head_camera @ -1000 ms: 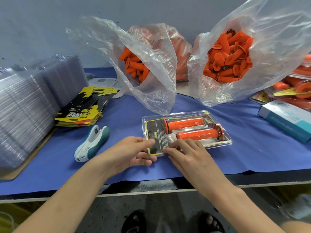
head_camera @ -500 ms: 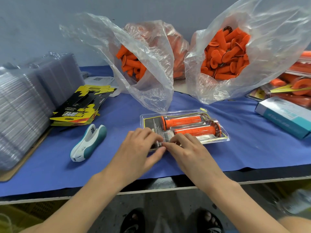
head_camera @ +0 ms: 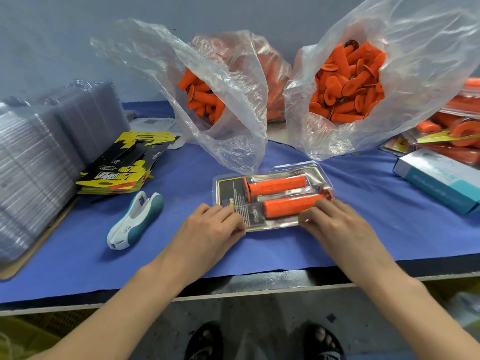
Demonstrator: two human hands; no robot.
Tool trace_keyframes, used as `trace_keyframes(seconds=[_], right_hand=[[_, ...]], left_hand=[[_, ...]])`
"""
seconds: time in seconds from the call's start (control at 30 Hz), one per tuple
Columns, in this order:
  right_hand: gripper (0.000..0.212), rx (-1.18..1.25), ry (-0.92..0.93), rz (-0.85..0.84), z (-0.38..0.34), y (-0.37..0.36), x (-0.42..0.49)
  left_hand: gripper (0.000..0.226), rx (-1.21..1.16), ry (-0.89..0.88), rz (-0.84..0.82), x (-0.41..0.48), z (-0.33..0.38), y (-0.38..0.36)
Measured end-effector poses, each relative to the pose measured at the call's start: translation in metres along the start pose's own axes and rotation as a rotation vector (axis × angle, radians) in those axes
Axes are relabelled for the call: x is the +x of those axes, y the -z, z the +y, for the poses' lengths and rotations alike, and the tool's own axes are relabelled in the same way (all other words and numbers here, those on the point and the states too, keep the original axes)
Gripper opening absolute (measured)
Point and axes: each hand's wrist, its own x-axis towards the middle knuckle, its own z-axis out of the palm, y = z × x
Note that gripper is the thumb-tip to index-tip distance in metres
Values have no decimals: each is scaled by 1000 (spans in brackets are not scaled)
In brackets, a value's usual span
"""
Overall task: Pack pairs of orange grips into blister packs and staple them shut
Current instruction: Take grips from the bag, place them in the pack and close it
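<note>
A clear blister pack (head_camera: 230,189) lies on the blue mat in front of me. Inside it are a black-and-yellow card and two orange grips, the far grip (head_camera: 275,185) and the near grip (head_camera: 288,207), side by side. My left hand (head_camera: 207,229) pinches the pack's near left corner, fingers on top and thumb along the edge. My right hand (head_camera: 335,224) pinches the near edge further right, with its fingers over the end of the near grip. A white and teal stapler (head_camera: 135,219) lies on the mat to the left of my left hand, untouched.
Two open plastic bags of loose orange grips stand behind the pack, the left bag (head_camera: 205,100) and the right bag (head_camera: 345,92). Stacks of empty blisters (head_camera: 39,157) and printed cards (head_camera: 127,165) sit at left. A teal box (head_camera: 439,178) and filled packs (head_camera: 454,131) sit at right.
My two hands were together at the middle of the pack's near edge. They have slid apart along it, the left toward the left corner and the right toward the right end.
</note>
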Motion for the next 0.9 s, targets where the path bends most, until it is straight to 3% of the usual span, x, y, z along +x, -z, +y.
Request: trace_keyframes(seconds=[0.37, 0.57, 0.63, 0.8, 0.9], right_hand=[[7, -81, -15, 46, 20, 2, -13], [31, -181, -52, 28, 15, 2, -14], [35, -191, -53, 39, 12, 3, -12], [14, -125, 104, 12, -26, -2, 5], [20, -53, 152, -48, -43, -8, 10]], left_hand=[[19, 5, -21, -10, 1, -2, -3], [4, 63, -56, -20, 0, 9, -13], [12, 55, -59, -31, 3, 9, -12], [6, 38, -53, -12, 6, 27, -5], [11, 19, -66, 17, 3, 39, -4]])
